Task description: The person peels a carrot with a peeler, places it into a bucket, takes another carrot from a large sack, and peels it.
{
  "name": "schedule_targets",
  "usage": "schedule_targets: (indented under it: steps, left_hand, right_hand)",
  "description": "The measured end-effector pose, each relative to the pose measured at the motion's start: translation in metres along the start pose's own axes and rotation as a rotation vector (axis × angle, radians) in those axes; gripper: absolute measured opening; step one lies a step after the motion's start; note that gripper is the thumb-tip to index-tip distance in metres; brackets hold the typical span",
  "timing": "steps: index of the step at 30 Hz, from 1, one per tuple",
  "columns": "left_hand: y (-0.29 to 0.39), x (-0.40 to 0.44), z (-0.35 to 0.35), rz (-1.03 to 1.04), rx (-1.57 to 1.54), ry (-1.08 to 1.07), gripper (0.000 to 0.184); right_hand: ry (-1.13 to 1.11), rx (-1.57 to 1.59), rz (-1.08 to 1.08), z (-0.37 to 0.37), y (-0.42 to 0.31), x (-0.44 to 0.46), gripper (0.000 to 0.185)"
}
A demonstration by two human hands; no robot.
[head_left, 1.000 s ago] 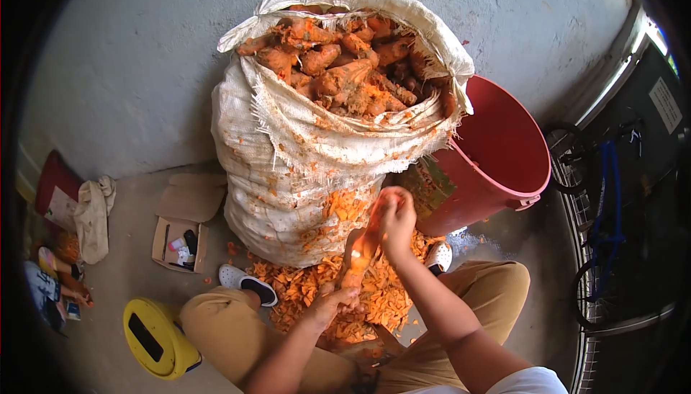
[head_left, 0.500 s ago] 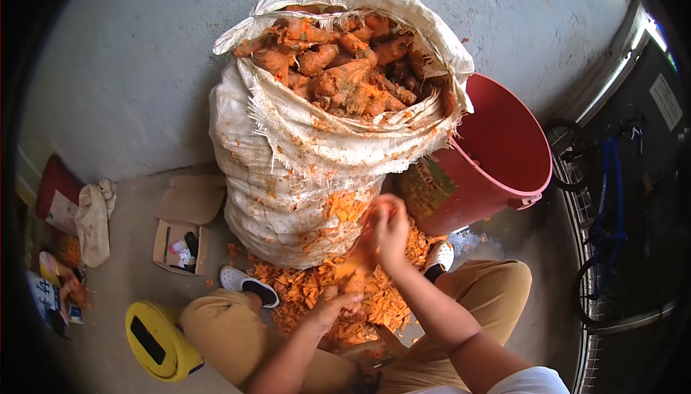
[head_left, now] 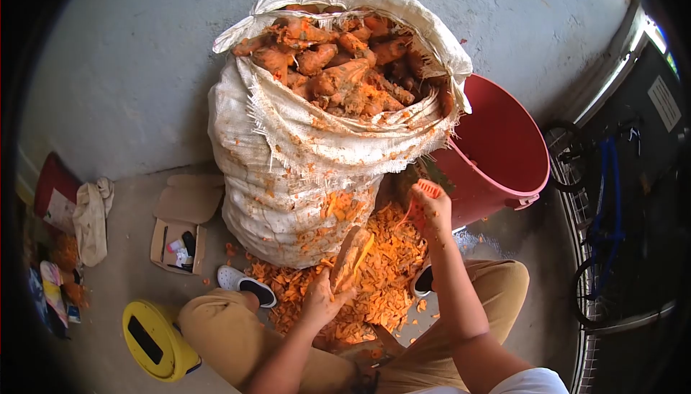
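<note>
My left hand [head_left: 324, 300] grips the lower end of a thick carrot [head_left: 350, 253], tilted up to the right. Its skin is brown on one side, and a bright orange peeled strip shows on the other. Fingers closed, my right hand [head_left: 433, 214] holds a red-orange peeler [head_left: 427, 188] up and to the right, apart from the carrot. Beneath both hands lies a heap of orange peelings [head_left: 385, 279]. Close behind stands a big white woven sack [head_left: 288, 178], filled with unwashed carrots [head_left: 338, 70].
A red bucket [head_left: 504, 142] stands right of the sack, against the wall. On the left are an open cardboard box [head_left: 180, 250] with small items, a yellow container [head_left: 155, 343] and a cloth [head_left: 93, 221]. A blue bicycle [head_left: 612, 199] leans at the right.
My right hand has swung up and right with the peeler, away from the carrot. The carrot has risen slightly in my left hand and is now in full view.
</note>
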State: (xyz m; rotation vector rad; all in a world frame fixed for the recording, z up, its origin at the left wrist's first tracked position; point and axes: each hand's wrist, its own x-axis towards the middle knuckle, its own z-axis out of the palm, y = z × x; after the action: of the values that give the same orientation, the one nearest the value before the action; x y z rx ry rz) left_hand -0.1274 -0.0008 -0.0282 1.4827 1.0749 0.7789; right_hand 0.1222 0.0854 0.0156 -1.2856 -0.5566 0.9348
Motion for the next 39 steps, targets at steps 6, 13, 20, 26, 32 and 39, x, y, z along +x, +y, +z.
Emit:
schedule_targets:
  steps: [6, 13, 20, 26, 32, 39]
  left_hand:
    - [-0.011, 0.003, 0.0, -0.055, 0.163, -0.017, 0.05]
    - [0.011, 0.005, 0.005, -0.02, 0.065, -0.046, 0.048]
    - [0.005, 0.006, 0.005, 0.067, 0.024, 0.017, 0.044]
    - [0.018, -0.005, -0.001, -0.107, 0.058, -0.036, 0.037]
    - [0.03, -0.003, 0.0, -0.134, 0.003, 0.059, 0.031]
    - [0.012, -0.004, 0.004, 0.045, 0.109, 0.023, 0.034]
  right_hand:
    - [-0.167, 0.394, 0.183, 0.027, 0.008, -0.028, 0.013]
    - [-0.145, 0.167, -0.14, 0.078, 0.02, -0.076, 0.016]
    - [-0.176, -0.018, -0.295, 0.084, 0.026, -0.094, 0.017]
    - [0.029, 0.069, -0.33, 0.061, 0.001, -0.035, 0.011]
    - [-0.029, 0.016, -0.223, 0.055, -0.04, -0.039, 0.013]
    - [-0.227, -0.114, -0.44, 0.09, 0.023, -0.084, 0.013]
